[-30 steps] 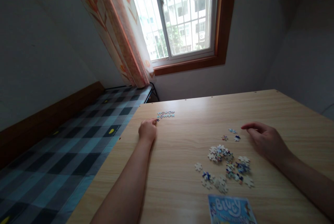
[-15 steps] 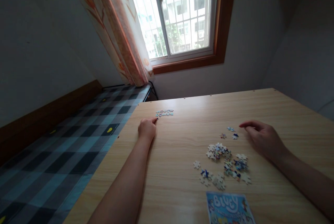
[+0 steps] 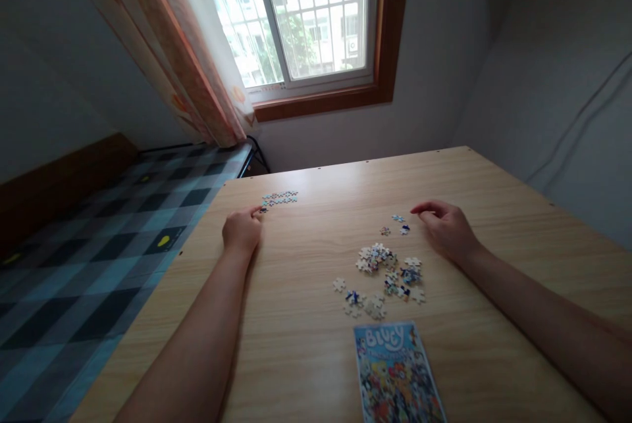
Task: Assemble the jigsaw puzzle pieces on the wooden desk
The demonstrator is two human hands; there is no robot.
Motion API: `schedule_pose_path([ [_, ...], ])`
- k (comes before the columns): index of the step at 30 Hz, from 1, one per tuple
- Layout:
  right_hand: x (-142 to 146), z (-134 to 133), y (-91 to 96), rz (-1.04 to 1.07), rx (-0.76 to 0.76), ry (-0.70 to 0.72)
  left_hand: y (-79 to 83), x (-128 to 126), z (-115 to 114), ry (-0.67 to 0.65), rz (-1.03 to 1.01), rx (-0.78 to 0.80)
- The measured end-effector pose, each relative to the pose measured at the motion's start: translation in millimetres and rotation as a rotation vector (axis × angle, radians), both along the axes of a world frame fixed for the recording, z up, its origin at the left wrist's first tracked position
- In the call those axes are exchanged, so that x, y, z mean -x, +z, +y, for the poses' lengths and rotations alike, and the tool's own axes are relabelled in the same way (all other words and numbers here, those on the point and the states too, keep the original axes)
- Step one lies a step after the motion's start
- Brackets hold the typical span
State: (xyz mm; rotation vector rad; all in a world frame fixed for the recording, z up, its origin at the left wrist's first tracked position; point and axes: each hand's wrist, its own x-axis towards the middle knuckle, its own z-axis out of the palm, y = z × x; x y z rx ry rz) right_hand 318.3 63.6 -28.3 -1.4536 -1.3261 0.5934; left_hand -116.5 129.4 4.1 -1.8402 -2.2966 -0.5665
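Note:
At the table's far left, my left hand (image 3: 241, 230) is closed, thumb and finger meeting at a small dark jigsaw piece (image 3: 264, 210). Just beyond it lie two short rows of light blue joined puzzle pieces (image 3: 280, 199). My right hand (image 3: 447, 229) rests on the table to the right, its fingers curled together and nothing visible in them. Left of its fingertips are a few loose pieces: a light blue one (image 3: 397, 218), a dark blue and white one (image 3: 405, 229) and a brownish one (image 3: 385, 231).
A heap of puzzle pieces (image 3: 376, 257) lies mid-table, with more scattered pieces (image 3: 374, 306) nearer me. A "Bluey" picture card or box (image 3: 397, 370) is at the front. Left of the wooden table (image 3: 296, 344) is a bed with a checked cover (image 3: 133, 232); a window (image 3: 316, 22) is behind.
The view has swung right and down, so everything sits further left and more of the picture card shows. Both hands stay at about the same places on the table.

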Motion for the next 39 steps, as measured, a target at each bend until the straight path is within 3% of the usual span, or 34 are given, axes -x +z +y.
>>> schedule_pose_path([
  [6, 3.5, -5.1, 2.9, -0.202, -0.244, 0.143, 7.7, -15.3, -2.0, -0.119, 0.058, -0.138],
  [8, 6.0, -9.6, 7.6, -0.304, -0.331, 0.22, 11.0, -23.6, -4.3, -0.195, 0.073, -0.108],
  [11, 9.2, -15.2, 14.3, -0.411, -0.399, 0.301, 15.8, -40.0, -10.6, -0.401, 0.113, 0.08],
  [15, 9.7, -15.3, 15.9, -0.453, -0.416, 0.292, 25.6, -71.0, -27.7, -0.685, 0.151, 0.396],
  [20, 7.5, -12.1, 12.5, -0.46, -0.442, 0.289, 51.8, -114.2, -65.4, -0.759, 0.18, 0.754],
  [24, 7.4, -12.2, 12.4, -0.47, -0.473, 0.34, 75.6, -139.9, -95.9, -0.854, 0.246, 0.772],
  [27, 7.8, -12.5, 12.8, -0.468, -0.49, 0.347, 84.8, -151.6, -110.6, -0.959, 0.267, 0.739],
  [39, 9.3, -14.3, 15.1, -0.447, -0.483, 0.363, 73.1, -167.9, -122.3, -0.987, 0.388, 0.725],
])
